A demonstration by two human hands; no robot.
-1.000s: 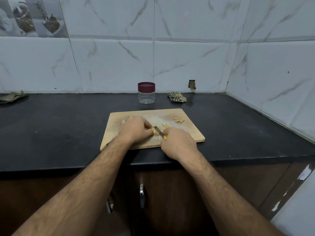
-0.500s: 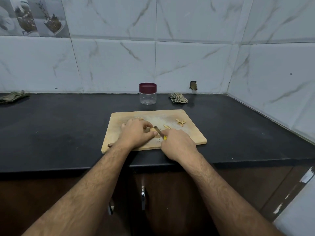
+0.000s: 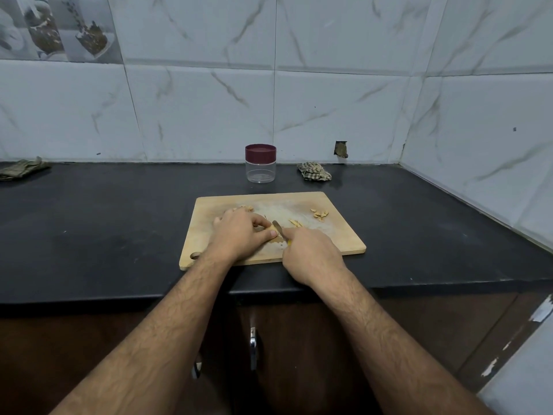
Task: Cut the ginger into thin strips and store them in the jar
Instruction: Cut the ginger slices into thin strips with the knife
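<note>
wooden cutting board [image 3: 335, 238] lies on a black worktop [image 3: 89, 223], and both hands work near its front edge. little has changed over the last second: the hands sit in almost the same spot, the left thumb now a touch nearer the blade, and the two loose heaps of cut pieces look no bigger (so no new strip seems to have come free yet). that suggests the cutting is mid-stroke and the task is only partly done.

left hand [image 3: 239, 235] is curled over the ginger [image 3: 273, 232], fingers bent on top and the thumb pressed against its near side, pinning it to the board. just right of it, the knife [image 3: 277, 226] shows a short stretch of dark blade angled against the ginger. right hand [image 3: 311, 253] is closed round the knife's handle, of which only a sliver of yellow peeks out.

further right on the board lie a few cut strips [image 3: 296, 223], then a small pile of ginger pieces [image 3: 320, 214]. behind the board, well apart, stands the clear jar [image 3: 260, 170] with its maroon lid on; it looks empty.
</note>
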